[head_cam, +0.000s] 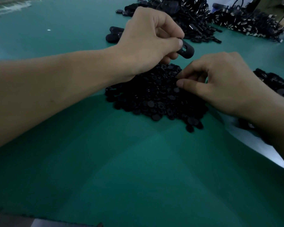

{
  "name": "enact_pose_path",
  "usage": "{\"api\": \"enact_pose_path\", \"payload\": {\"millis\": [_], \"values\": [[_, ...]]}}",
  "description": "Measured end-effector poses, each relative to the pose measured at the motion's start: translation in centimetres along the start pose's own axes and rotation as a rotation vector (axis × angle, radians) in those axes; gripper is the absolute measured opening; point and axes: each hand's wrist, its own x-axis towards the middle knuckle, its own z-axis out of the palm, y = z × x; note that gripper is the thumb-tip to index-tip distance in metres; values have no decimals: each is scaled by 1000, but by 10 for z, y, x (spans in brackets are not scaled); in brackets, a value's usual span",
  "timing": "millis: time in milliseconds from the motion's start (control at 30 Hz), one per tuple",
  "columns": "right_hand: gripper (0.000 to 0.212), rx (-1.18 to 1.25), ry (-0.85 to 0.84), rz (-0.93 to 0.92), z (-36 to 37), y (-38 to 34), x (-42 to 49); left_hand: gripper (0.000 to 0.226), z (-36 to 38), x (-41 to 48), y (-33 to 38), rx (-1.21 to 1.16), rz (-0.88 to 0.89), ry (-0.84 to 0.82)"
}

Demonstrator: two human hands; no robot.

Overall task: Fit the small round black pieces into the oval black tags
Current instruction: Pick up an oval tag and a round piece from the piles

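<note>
Progress looks early, loads left: left hand (147,41) grips an oval tag (187,52) above the round-piece pile (154,99), right hand (223,86) pinches into it, catch unclear.

You will find no text, label, number or brand to read on the oval tag (186,51), round pieces (154,99) or green surface (121,161); the far piles (246,22) seem too blurred to tell.

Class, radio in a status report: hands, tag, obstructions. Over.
Left hand grips oval tag, raised. Right hand picking at round pieces, catch unclear. Nothing between tag and right hand.
</note>
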Motion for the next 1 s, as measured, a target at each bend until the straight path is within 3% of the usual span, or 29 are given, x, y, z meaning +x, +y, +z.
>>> {"api": "enact_pose_path", "payload": {"millis": [467, 800, 1000], "values": [[11, 44, 152, 47, 0, -3, -2, 3, -1, 0, -2, 17, 15, 3], [15, 64, 102, 16, -2, -6, -3, 6, -1, 0, -2, 36, 16, -3], [18, 125, 222, 36, -6, -6, -8, 5, -1, 0, -2, 29, 17, 4]]}}
